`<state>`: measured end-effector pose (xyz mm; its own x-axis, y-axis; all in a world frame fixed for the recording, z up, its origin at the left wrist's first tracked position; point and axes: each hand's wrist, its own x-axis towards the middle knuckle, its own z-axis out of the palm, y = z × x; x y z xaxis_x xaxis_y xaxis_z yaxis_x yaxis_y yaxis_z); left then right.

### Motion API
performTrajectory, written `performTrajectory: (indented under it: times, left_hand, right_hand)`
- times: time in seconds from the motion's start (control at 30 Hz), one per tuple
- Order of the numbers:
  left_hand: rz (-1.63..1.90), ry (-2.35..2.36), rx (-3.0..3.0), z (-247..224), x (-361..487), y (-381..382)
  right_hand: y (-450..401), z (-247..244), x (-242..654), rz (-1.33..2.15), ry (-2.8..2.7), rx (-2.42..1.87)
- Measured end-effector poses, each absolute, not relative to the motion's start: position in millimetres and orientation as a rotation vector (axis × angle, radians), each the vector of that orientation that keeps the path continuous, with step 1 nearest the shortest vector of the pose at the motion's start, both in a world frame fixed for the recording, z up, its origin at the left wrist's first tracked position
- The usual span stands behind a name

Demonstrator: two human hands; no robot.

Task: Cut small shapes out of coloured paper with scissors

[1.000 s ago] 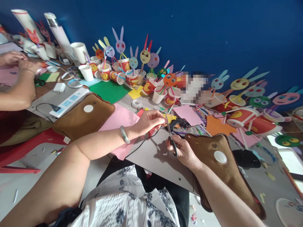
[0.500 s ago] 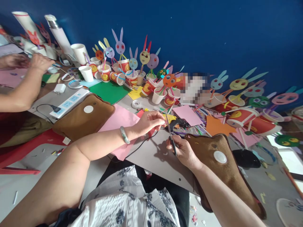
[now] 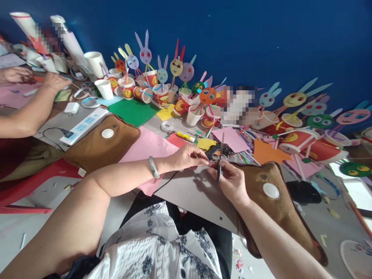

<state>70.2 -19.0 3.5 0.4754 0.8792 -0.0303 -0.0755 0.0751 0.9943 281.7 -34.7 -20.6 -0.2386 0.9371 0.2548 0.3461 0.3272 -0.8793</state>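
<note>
My left hand (image 3: 193, 157), with a jade-coloured bangle at its wrist, is closed, thumb and fingers pinching something too small to name. My right hand (image 3: 231, 180) is closed around the dark handle of scissors (image 3: 221, 159), whose blades point up and away from me. The fingertips of both hands nearly meet above the grey table (image 3: 188, 197). Behind them lie a yellow paper piece (image 3: 206, 143), a yellow glue tube (image 3: 186, 136) and a pink sheet (image 3: 231, 139). Another pink sheet (image 3: 151, 149) lies under my left forearm.
Brown cushions (image 3: 107, 141) (image 3: 270, 193) lie on either side. Paper cups with rabbit-faced figures (image 3: 207, 96) line the blue wall. A power strip (image 3: 84, 126) and green sheet (image 3: 133, 112) lie left. At the far left, another person's hands (image 3: 55, 82) hold something orange.
My right hand has moved up and right with the scissors, which now stand more upright. My left hand has shifted slightly right and down. The other person's near hand has moved slightly.
</note>
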Motion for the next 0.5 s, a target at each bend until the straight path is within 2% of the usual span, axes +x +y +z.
performTrajectory:
  times: [0.5]
  left_hand:
    - [0.669, 0.833, 1.444, -6.6, 67.0, -12.9]
  right_hand:
    - [-36.7, -21.1, 279.3, 0.824, -1.816, -1.2]
